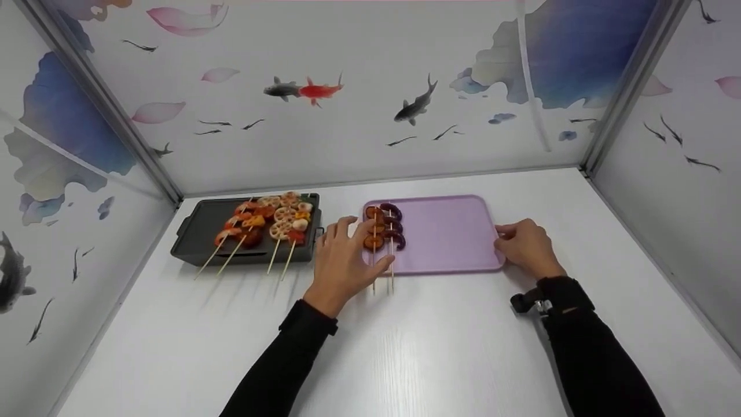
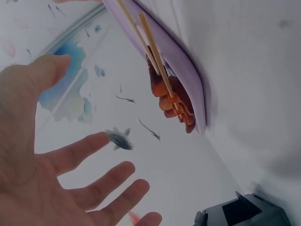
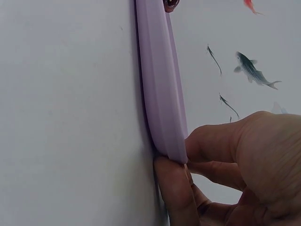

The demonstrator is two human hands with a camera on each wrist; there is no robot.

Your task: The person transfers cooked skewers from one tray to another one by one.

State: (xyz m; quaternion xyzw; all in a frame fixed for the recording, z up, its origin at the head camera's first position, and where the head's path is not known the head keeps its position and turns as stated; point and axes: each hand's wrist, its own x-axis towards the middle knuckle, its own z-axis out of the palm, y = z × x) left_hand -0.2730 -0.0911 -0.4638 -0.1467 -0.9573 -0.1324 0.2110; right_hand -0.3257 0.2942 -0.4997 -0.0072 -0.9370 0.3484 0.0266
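A lilac rectangular tray (image 1: 446, 234) lies on the white table with two food skewers at its left end. One skewer (image 1: 375, 229) carries orange-brown slices, the other (image 1: 395, 226) dark purple curled pieces; their sticks reach past the tray's front edge. My left hand (image 1: 344, 255) is beside and partly over the tray's left end, fingers spread. In the left wrist view nothing sits between the fingers of that hand (image 2: 70, 188). At the opposite end my right hand (image 1: 528, 249) pinches the tray's right edge, thumb and fingers on its rim, as the right wrist view also shows.
Left of the tray stands a dark grey grill pan (image 1: 200, 226) holding several skewers, among them lotus root slices (image 1: 283, 214) and orange-red pieces (image 1: 231, 223). Their sticks jut over its front edge. White printed panels (image 1: 359, 133) enclose the table at the back and sides.
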